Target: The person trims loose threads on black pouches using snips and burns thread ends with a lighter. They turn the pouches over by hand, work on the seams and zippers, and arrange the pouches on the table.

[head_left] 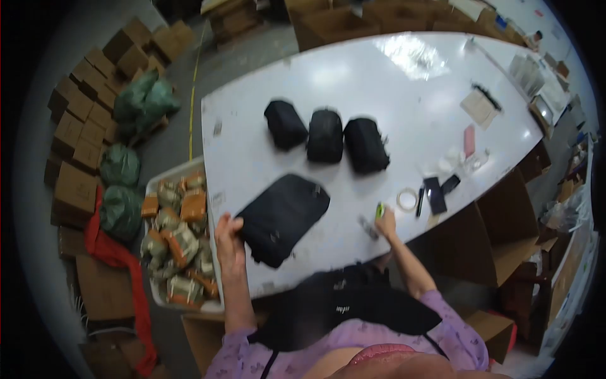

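Note:
A flat black fabric bag (285, 215) lies slantwise on the white table (353, 88). My left hand (230, 243) grips its left edge between thumb and fingers. To the right, near the table's front edge, my right hand (386, 224) is closed around a small yellow-green tool (379, 211), whose exact kind I cannot make out. Beside that hand is a blurred grey object (368, 228). Beyond the flat bag stand three filled black bags: a left one (285, 124), a middle one (325, 136) and a right one (367, 144).
Tape roll (407, 199), black pen (420, 202), dark phone (435, 195) and pink item (469, 139) lie on the right of the table. A white bin (151, 278) of orange-and-green bundles stands at the left. Cardboard boxes (76, 183) and green sacks (120, 211) line the floor beyond.

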### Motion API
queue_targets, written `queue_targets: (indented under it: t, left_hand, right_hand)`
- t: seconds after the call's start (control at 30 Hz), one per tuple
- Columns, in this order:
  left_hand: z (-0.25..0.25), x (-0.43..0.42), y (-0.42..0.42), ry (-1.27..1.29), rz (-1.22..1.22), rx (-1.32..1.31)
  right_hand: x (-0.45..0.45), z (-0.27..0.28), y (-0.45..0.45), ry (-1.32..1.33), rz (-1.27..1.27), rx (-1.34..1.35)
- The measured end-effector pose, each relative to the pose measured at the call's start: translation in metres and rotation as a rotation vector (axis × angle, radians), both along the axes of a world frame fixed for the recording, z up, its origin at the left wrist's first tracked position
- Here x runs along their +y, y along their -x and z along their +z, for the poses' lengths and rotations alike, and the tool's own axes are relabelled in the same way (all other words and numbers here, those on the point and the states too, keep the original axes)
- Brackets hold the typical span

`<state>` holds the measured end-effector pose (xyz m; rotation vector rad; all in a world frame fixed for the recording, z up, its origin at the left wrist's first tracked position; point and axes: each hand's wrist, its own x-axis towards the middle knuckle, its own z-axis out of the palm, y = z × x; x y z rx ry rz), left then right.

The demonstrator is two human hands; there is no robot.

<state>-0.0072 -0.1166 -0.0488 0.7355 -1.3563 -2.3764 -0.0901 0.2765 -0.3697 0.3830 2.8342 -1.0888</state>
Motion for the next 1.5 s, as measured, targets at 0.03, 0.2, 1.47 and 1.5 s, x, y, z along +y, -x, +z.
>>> queue_targets:
  t: [0.03,0.2,1.47,1.5]
  left_hand:
    - [-0.011,-0.011,0.000,-0.044,-0.012,-0.005]
    - [-0.028,-0.037,0.000,-0.368,-0.229,-0.091]
    - [0.009,0.069,0.037,0.980,-0.942,0.099]
    - [0.008,0.071,0.041,0.896,-0.920,0.102]
  right_hand:
    - [-0.004,0.011,0.000,-0.068,0.029,0.011]
    - [-0.053,0.163,-0.005,0.931,0.137,-0.130]
    - [-0.089,0.330,-0.025,0.147,0.791,0.590]
    - [-0.093,0.334,-0.024,0.114,0.808,0.496]
